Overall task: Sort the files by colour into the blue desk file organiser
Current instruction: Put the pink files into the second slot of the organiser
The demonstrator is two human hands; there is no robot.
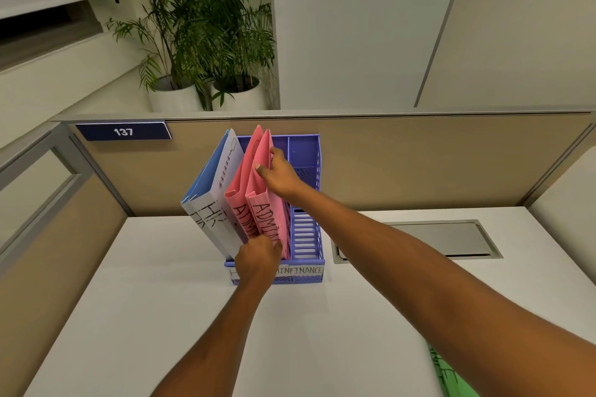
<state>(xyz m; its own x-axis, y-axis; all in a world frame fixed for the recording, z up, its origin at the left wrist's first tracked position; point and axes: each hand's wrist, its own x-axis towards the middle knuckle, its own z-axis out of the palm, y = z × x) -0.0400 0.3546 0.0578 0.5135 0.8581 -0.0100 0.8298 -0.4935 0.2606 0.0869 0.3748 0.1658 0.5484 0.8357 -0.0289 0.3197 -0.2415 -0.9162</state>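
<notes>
Seating second pink file in the middle slot; green one still out.

Nearest: green file (451,374) flat on white desk (161,316), near right edge under right forearm. Left hand (256,256) grip pinched on near bottom of pink ADMIN file (263,200); right hand (279,176) grip pinching its top edge. Long axis near-to-far, leaning left. Blue slatted plastic organiser (306,235): right FINANCE slot open; blue-white HR files (213,190) far left.

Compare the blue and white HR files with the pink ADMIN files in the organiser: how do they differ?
The HR files are blue and white and lean left in the leftmost slot; the ADMIN files are pink, more upright, in the middle slot. The right hand and left hand grip the ADMIN files; neither grips the HR files. Both pairs stand in the blue organiser with handwritten spine labels.
</notes>
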